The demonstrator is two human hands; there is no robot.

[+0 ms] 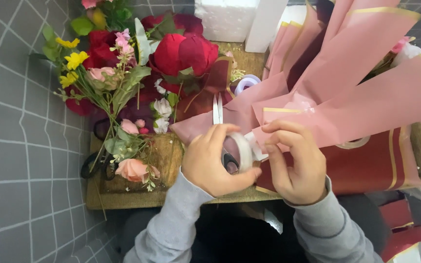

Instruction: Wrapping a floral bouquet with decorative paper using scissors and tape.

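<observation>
While gripping the tape roll (242, 152) and scissors (220, 127) in the left hand (215, 163), pinching the tape end with the right hand (296, 163). Probably risking tape snagging or creasing the pink wrapping paper (347, 92) just beyond.

pink gold-edged wrapping paper (366, 97), dark red peony (183, 52), grey grid floor (15, 146)

Our left hand (215, 158) covers the handles of the scissors (218, 109), leaving only the blades showing. The pink wrapping paper (361, 73) runs off the top edge. We cannot make out the motion-blurred tape roll (242, 151) between our fingers (283, 127).
</observation>
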